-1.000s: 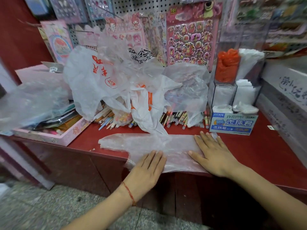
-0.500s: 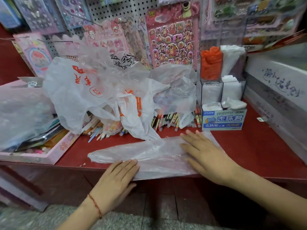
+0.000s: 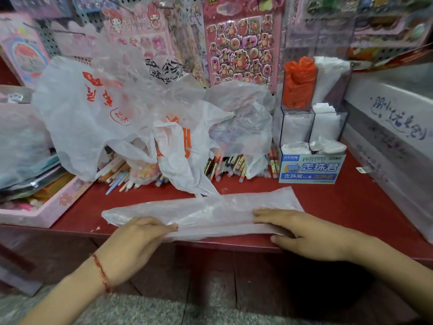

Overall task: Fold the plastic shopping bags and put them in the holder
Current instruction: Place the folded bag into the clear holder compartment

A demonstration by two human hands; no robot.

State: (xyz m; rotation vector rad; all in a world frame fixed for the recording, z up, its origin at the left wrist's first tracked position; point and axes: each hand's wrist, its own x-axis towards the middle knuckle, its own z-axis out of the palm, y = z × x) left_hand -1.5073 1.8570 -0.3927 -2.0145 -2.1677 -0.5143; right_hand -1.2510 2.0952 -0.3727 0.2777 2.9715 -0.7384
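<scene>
A clear plastic bag (image 3: 210, 212) lies flattened in a long strip along the front edge of the red counter (image 3: 351, 207). My left hand (image 3: 138, 242) pinches the bag's near edge at its left part, thumb under and fingers on top. My right hand (image 3: 302, 233) grips the same near edge further right. The edge is lifted slightly off the counter. A loose heap of white and clear shopping bags (image 3: 131, 118) with orange print sits behind. The clear acrylic holder (image 3: 311, 118) at the back right has compartments with folded orange and white bags.
A blue-and-white pen box (image 3: 311, 167) stands in front of the holder. Several pens (image 3: 234, 165) lie under the bag heap. A pink tray (image 3: 46, 205) of stationery sits at the left. Sticker sheets hang on the pegboard behind. A white ledge (image 3: 393, 127) borders the right.
Both hands went from pressing flat on the bag to gripping its near edge. My left hand moved left along the strip. The bag now looks narrower.
</scene>
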